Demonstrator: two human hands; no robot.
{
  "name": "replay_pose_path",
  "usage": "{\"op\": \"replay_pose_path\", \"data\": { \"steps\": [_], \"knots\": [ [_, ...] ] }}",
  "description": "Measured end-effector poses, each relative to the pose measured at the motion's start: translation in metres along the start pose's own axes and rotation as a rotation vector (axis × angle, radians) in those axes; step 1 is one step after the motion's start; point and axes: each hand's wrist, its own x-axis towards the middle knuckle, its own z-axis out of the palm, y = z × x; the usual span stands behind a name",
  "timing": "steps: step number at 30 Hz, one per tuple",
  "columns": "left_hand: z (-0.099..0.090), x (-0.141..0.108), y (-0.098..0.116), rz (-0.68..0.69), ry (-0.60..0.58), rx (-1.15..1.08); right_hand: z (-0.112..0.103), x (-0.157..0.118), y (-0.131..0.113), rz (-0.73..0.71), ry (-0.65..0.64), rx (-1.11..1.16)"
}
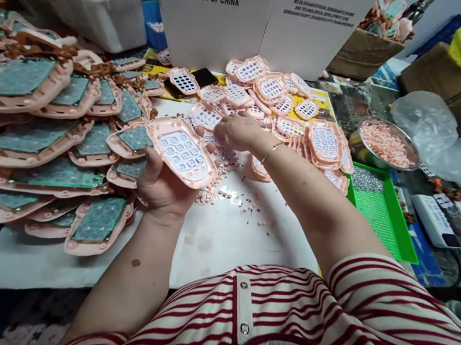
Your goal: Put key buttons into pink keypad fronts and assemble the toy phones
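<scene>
My left hand is clamped on a pink shell over the table, right hand by the keypad pile, can't tell if it's pinching anything, green-board shells stacked left, big carton blocking the back

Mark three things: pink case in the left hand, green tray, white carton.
Pink case (184,154): head view, on the white keypad in its middle.
Green tray (379,214): head view, on its mesh floor.
White carton (281,20): head view, just right of its corner edge.
</scene>
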Motion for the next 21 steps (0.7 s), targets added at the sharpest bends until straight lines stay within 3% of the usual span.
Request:
{"op": "replay_pose_path", "data": {
  "steps": [3,6,8,11,17,19,21],
  "knots": [
    [0.0,0.0,-0.004,-0.023,-0.035,-0.022,-0.011,-0.042,-0.009,0.033,0.324,0.169],
    [-0.002,-0.002,-0.012,-0.024,-0.05,-0.041,-0.014,-0.098,-0.04,-0.067,0.627,0.27],
    [-0.005,-0.005,-0.019,-0.072,-0.052,-0.04,-0.008,-0.128,-0.065,-0.201,0.608,0.215],
    [-0.009,-0.011,-0.03,-0.246,-0.044,0.006,0.009,-0.154,-0.087,-0.265,0.547,0.102],
    [-0.005,-0.018,-0.042,-0.483,-0.087,0.078,0.02,-0.18,-0.077,-0.116,0.542,0.065],
    [-0.004,-0.019,-0.043,-0.508,-0.079,0.081,0.019,-0.185,-0.074,-0.138,0.523,0.025],
    [-0.004,-0.018,-0.043,-0.489,-0.049,0.101,0.019,-0.184,-0.071,-0.074,0.485,-0.027]
  ]
}}
